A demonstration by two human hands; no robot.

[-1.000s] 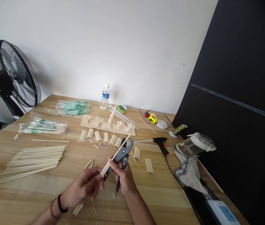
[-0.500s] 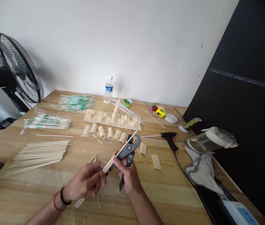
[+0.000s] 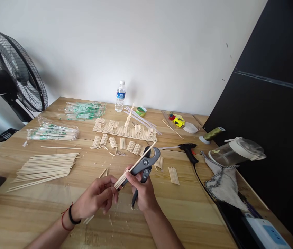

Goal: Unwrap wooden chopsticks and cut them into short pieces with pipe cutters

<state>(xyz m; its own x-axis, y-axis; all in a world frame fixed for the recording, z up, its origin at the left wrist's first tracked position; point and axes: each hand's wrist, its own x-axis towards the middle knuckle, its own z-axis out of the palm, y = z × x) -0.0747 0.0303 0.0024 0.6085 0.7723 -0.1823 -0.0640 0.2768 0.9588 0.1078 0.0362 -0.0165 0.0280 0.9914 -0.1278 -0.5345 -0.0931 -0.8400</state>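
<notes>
My right hand (image 3: pixel 143 190) is closed around a grey and black hand cutter (image 3: pixel 145 162), its hooked jaw pointing up and right. Several thin wooden sticks (image 3: pixel 121 180) lie along the cutter, and one longer stick reaches past its jaw. My left hand (image 3: pixel 98 195) pinches the lower ends of these sticks, fingers curled. Beyond my hands stand small panels of short sticks (image 3: pixel 112 142) in a row. Behind them lies a long stick-built model (image 3: pixel 115 131) with a twisted upright piece (image 3: pixel 128 121).
Loose sticks (image 3: pixel 46 166) and bagged sticks (image 3: pixel 53 132) lie at left, near a fan (image 3: pixel 19 71). A water bottle (image 3: pixel 120 97) stands at the back. On the right are a glue gun (image 3: pixel 189 152) with a cable, a tape measure (image 3: pixel 179 121), a thread spool (image 3: pixel 212 135) and a clear jug (image 3: pixel 229 154).
The camera view has shifted slightly. Both hands keep their hold on the sticks and cutter, with hardly any other visible movement.
</notes>
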